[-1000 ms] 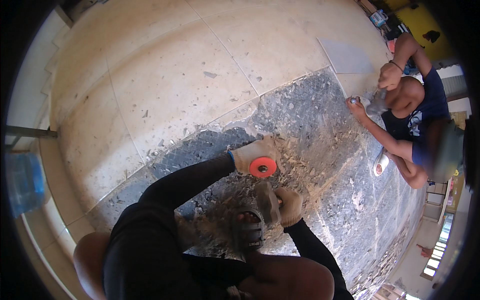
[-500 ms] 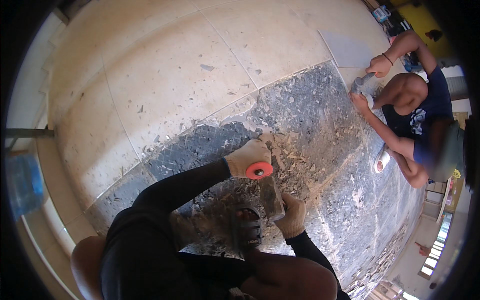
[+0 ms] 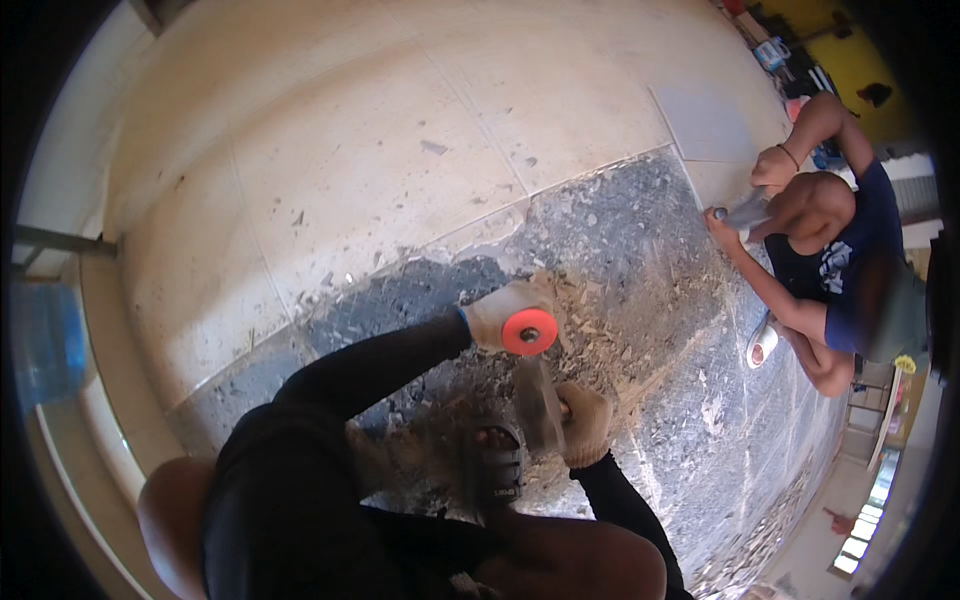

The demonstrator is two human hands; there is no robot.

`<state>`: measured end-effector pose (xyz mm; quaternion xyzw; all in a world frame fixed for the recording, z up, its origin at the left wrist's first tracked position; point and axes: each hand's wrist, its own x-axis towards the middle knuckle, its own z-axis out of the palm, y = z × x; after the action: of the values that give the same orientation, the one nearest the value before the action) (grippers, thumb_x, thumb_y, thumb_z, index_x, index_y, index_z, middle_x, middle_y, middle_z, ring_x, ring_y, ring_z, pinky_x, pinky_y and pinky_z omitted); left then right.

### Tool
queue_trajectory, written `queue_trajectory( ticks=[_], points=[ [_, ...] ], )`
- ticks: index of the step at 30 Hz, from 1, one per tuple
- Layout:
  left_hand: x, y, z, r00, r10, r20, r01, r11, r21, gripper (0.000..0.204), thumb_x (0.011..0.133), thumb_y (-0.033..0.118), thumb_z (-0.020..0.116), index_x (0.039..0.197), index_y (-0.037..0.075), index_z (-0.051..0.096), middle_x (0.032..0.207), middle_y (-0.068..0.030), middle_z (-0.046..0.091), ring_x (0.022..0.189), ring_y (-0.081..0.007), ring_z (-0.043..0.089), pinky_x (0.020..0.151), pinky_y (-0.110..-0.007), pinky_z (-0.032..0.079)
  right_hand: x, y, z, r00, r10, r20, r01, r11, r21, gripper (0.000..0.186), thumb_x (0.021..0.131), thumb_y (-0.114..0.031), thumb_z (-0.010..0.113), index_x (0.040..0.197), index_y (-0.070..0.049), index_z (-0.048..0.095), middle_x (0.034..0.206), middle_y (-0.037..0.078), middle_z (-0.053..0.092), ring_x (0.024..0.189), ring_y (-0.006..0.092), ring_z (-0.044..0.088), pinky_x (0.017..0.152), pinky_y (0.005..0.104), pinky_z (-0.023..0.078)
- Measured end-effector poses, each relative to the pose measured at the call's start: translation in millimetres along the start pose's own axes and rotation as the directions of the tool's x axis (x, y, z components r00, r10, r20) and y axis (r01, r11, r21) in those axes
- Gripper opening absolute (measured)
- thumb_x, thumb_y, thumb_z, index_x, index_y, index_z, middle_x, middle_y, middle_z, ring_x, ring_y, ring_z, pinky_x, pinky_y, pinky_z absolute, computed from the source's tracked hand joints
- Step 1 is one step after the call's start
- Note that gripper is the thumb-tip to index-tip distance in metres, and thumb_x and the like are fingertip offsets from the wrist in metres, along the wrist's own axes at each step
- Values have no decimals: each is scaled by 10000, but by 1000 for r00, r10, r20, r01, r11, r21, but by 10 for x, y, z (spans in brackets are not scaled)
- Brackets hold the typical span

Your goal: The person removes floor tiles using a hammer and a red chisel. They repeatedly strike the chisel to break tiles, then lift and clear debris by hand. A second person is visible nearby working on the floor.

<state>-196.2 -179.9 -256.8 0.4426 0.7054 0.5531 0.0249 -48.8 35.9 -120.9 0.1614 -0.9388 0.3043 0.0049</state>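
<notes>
My left hand (image 3: 500, 310), in a pale work glove, is closed on a chisel whose round red hand guard (image 3: 538, 318) and steel striking end (image 3: 530, 335) face up. My right hand (image 3: 585, 428), also gloved, grips a hammer with a blurred, blocky metal head (image 3: 538, 405), just below the red guard. The chisel's tip is hidden under my left hand. Broken chips and dust (image 3: 600, 330) lie around both hands on the rough dark floor (image 3: 660, 400), and my sandaled foot (image 3: 492, 460) is just left of the hammer.
Cream floor tiles (image 3: 350, 150) border the broken strip. At right a squatting co-worker (image 3: 860, 250) holds a hammer (image 3: 745, 210) and a tool beside a grey tile (image 3: 700, 120). A blue water bottle (image 3: 50, 345) stands at far left, by a step (image 3: 110, 350). Assorted items (image 3: 772, 55) line the top right.
Half a second ago the hammer head was up against the red guard; now it is slightly lower, with motion blur. The co-worker's hands have shifted, and the whole view has moved a little.
</notes>
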Motion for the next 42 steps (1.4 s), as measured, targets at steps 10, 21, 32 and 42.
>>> queue_trajectory(
  ticks=[10,21,32,42],
  points=[
    [107,16,-12,994,-69,90,57,989,134,336,758,253,885,1048,132,767,1051,-113,765,1102,-400,727,947,-525,574,9,119,75,978,191,88,-189,982,-25,230,920,-308,807,934,-81,770,802,218,736,788,444,760,658,535,553],
    [180,-253,68,997,79,4,-78,975,208,410,726,286,896,1092,149,770,1086,-125,749,1097,-415,709,968,-534,572,-26,280,252,936,349,39,-331,914,-234,325,941,-349,818,870,-49,716,760,196,704,691,424,707,643,481,527],
    [65,141,93,1000,-25,-3,25,984,178,269,790,299,854,994,153,757,1024,-84,727,1080,-365,708,916,-523,566,-230,148,271,923,385,-25,-374,908,188,220,923,-269,851,959,-60,793,773,191,737,727,370,769,672,440,575],
    [-57,122,51,997,-46,-61,57,981,187,282,791,293,855,1004,145,746,1037,-79,725,1070,-363,712,893,-496,569,-351,-96,-66,999,50,-19,-44,974,223,256,983,-293,806,948,-40,802,766,179,725,694,351,736,637,450,552]
  ],
)
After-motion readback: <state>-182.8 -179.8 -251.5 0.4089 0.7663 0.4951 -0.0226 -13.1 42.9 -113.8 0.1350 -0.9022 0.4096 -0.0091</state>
